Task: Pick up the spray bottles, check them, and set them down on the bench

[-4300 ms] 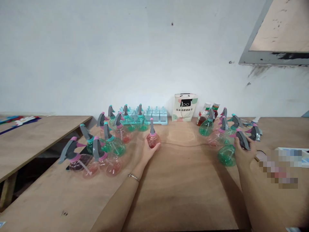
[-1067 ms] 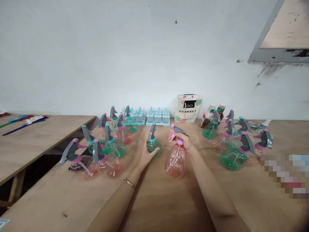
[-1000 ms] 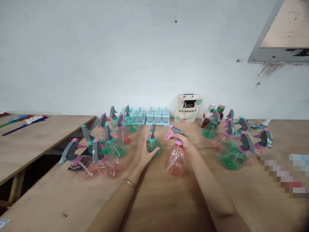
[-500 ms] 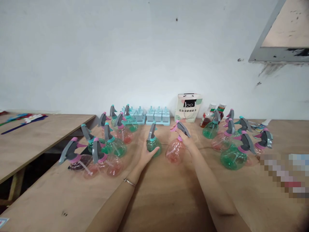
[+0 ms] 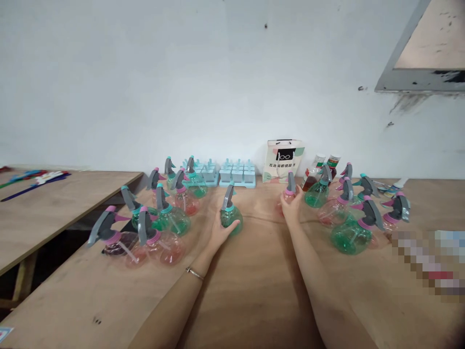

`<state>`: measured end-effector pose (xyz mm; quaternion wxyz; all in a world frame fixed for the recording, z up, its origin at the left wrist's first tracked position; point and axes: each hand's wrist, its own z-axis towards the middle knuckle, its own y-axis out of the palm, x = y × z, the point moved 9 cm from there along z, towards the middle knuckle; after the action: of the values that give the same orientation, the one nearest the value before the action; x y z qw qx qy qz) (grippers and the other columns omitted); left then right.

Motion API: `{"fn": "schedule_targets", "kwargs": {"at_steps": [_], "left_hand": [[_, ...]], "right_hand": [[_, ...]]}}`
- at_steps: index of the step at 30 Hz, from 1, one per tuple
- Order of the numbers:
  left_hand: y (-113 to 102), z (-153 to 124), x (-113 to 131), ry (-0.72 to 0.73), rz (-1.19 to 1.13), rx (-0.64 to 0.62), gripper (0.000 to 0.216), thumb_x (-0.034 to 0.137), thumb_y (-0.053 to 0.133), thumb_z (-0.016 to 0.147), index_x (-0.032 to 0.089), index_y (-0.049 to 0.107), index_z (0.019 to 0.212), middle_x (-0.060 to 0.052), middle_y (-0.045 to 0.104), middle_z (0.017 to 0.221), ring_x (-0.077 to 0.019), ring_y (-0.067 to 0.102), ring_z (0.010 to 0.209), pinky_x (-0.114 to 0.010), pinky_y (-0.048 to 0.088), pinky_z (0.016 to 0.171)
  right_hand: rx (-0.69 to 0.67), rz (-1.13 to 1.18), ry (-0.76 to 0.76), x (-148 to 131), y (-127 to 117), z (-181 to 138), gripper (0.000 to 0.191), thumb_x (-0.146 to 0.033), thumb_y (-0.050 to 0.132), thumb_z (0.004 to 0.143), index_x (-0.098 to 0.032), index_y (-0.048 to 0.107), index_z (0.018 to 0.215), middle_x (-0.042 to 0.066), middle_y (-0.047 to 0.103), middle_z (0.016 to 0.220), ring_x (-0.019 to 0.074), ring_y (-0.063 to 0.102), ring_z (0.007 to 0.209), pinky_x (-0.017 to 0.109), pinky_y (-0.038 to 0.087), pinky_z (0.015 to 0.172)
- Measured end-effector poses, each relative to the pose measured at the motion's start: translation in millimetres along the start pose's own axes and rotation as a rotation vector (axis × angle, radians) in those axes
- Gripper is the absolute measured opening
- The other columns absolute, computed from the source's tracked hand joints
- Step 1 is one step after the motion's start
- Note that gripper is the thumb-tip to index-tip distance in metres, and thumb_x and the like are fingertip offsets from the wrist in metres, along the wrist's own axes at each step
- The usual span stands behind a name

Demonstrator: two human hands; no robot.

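Note:
My left hand (image 5: 220, 231) is wrapped round a green spray bottle (image 5: 230, 213) with a grey trigger and teal collar, standing upright mid-table. My right hand (image 5: 290, 207) is closed round a pink spray bottle (image 5: 289, 190) with a grey trigger and pink collar, set upright on the wooden table (image 5: 250, 291) beside the right cluster; its body is mostly hidden behind my fingers. A cluster of pink and green spray bottles (image 5: 160, 220) stands to the left of my left hand. Another cluster of spray bottles (image 5: 350, 211) stands to the right of my right hand.
Two light-blue ice-lolly moulds (image 5: 238, 173) and a small paper bag (image 5: 282, 161) stand against the white wall. Two sauce bottles (image 5: 315, 169) lean behind the right cluster. A second wooden table (image 5: 43, 208) lies at left across a gap. A blurred patch (image 5: 430, 259) is at right.
My right hand has carried the pink spray bottle from mid-table away and to the right, setting it down upright near the right cluster. My left hand has stayed on the green bottle.

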<state>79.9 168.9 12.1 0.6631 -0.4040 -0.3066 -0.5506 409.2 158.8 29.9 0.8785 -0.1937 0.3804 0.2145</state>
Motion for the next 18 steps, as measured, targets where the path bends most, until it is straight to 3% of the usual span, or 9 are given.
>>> {"fn": "schedule_targets", "kwargs": {"at_steps": [4, 9, 14, 18], "left_hand": [[1.4, -0.1, -10.7, -0.021, -0.017, 0.003, 0.073, 0.042, 0.079, 0.068, 0.018, 0.049, 0.129, -0.015, 0.064, 0.126, -0.0340, 0.056, 0.130, -0.050, 0.044, 0.111], [2.6, -0.5, -19.6, -0.050, -0.022, 0.000, 0.072, 0.042, 0.079, 0.068, 0.018, 0.049, 0.129, -0.015, 0.063, 0.129, -0.0334, 0.057, 0.128, -0.049, 0.045, 0.109], [0.9, -0.2, -5.6, -0.002, 0.005, -0.014, 0.070, 0.039, 0.077, 0.070, 0.018, 0.048, 0.130, -0.015, 0.063, 0.128, -0.0337, 0.057, 0.128, -0.050, 0.044, 0.110], [0.2, -0.2, -0.2, 0.016, 0.022, -0.023, 0.073, 0.038, 0.078, 0.070, 0.018, 0.047, 0.133, -0.016, 0.062, 0.130, -0.0351, 0.053, 0.132, -0.052, 0.042, 0.112]], "right_hand": [[0.082, -0.245, 0.056, 30.8, -3.4, -7.2, 0.084, -0.050, 0.072, 0.071, -0.007, 0.041, 0.137, 0.028, 0.049, 0.134, 0.0387, 0.047, 0.128, 0.055, 0.038, 0.106], [0.100, -0.467, 0.194, 58.9, -14.8, -2.1, 0.092, -0.057, 0.075, 0.071, -0.013, 0.041, 0.144, 0.025, 0.047, 0.130, 0.0441, 0.047, 0.121, 0.062, 0.036, 0.100], [0.084, -0.363, 0.240, 78.8, -12.0, 5.3, 0.100, -0.056, 0.075, 0.072, -0.006, 0.032, 0.146, 0.025, 0.045, 0.124, 0.0412, 0.050, 0.115, 0.056, 0.041, 0.098], [0.130, -0.256, 0.202, 82.9, -10.8, 8.0, 0.092, -0.046, 0.074, 0.074, -0.002, 0.029, 0.140, 0.028, 0.042, 0.128, 0.0398, 0.043, 0.123, 0.053, 0.039, 0.105]]}}
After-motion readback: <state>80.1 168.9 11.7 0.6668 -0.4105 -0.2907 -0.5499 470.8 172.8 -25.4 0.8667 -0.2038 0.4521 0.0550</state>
